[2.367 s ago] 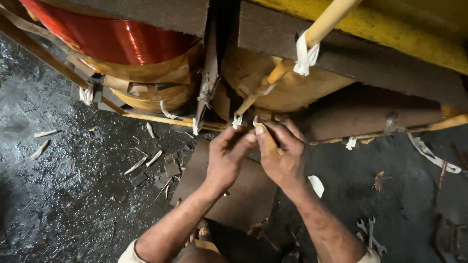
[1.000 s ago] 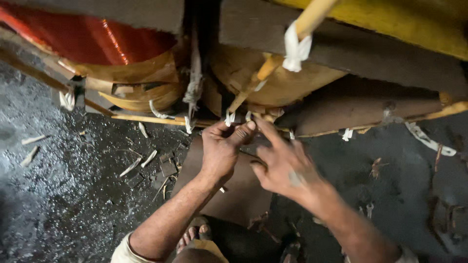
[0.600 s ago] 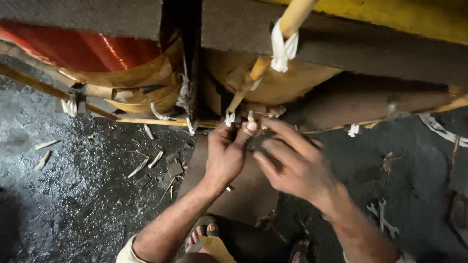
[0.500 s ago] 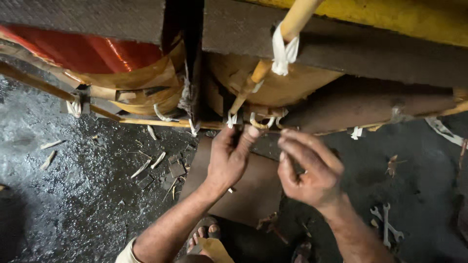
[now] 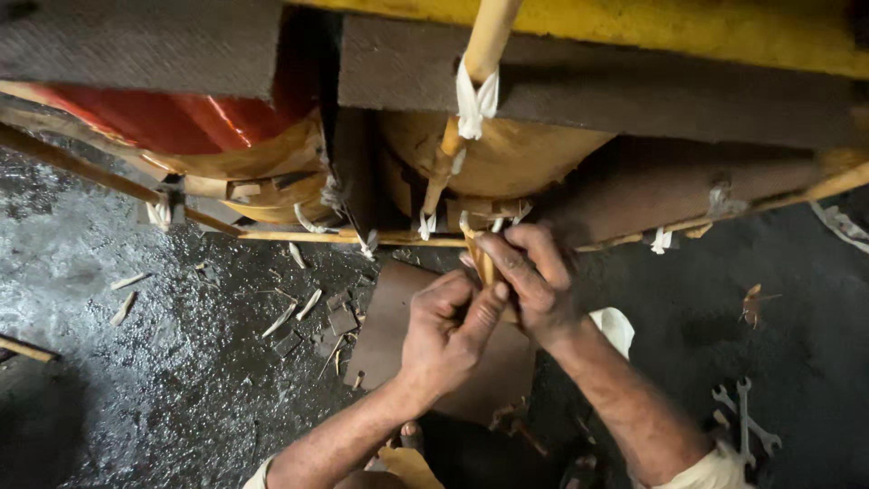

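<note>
A: Where are the hands?
B: Both meet just below the horizontal rod point(image 5: 299, 234), close under the coil point(image 5: 507, 158). The left hand point(image 5: 448, 335) comes up from below; the right hand point(image 5: 534, 281) sits just beside it, touching it.

A: What do they hold?
B: A thin tan strip point(image 5: 480, 258). It stands nearly upright, with its top end at the rod. The right hand is curled tight, fingers pinching the strip near its top. The left hand is half closed, thumb stretched up against the strip lower down.

A: And the strip, against the rod?
B: It reaches the rod where white ties point(image 5: 425, 226) hang. Whether it passes behind the rod I cannot tell.

A: What else is near the rod?
B: Above it, a slanted stick point(image 5: 471, 81) crosses the coil, bound with a white knot point(image 5: 475, 100). Left of that, a red winding point(image 5: 181, 122) sits under a grey board point(image 5: 136, 45). A yellow beam point(image 5: 679, 27) runs along the top.

A: Below the rod?
B: A brown sheet point(image 5: 389, 317) lies on the wet, dark floor point(image 5: 109, 380), under the hands. Left of it are scattered wood chips point(image 5: 290, 312). Well to the right lie spanners point(image 5: 742, 417).
</note>
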A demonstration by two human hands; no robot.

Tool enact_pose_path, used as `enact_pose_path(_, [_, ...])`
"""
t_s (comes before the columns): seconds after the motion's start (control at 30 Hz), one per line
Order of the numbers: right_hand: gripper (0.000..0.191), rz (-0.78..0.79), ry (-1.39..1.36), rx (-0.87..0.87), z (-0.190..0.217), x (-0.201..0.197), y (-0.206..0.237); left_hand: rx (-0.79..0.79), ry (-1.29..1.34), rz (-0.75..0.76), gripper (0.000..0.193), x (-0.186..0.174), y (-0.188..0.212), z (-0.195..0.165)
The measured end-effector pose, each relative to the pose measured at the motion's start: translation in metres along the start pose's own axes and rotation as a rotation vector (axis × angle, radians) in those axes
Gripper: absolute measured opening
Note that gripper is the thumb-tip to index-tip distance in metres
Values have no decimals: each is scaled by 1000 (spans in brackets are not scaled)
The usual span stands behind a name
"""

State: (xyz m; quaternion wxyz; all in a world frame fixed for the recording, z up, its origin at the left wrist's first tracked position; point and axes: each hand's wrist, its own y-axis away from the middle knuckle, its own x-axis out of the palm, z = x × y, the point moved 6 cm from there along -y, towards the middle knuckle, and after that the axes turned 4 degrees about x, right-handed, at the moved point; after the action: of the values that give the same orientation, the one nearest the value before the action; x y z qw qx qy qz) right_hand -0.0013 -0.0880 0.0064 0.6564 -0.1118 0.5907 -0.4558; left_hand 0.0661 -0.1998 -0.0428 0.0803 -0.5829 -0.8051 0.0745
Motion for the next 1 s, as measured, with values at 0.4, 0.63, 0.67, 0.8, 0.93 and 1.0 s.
enact_pose_path(0.4, [41,295,-464,1091,-68,30,29,-127,367,-138,20,3,-34,55])
enact_pose_path(0.63, [40,90,-923,1182,-51,26,38,-189,485,-281,15,8,-37,67])
enact_pose_path(0.67, [37,-46,-1108,1150,-35,21,40,-207,515,-313,14,9,-36,69])
enact_pose_path(0.8, [42,-196,-640,659,21,-11,37,-210,607,-354,7,11,-39,78])
enact_pose_path(0.93, [14,266,147,150,31,3,31,-162,663,-377,6,14,-40,81])
enact_pose_path(1.0, [15,489,262,170,10,13,35,-161,673,-380,7,15,-37,78])
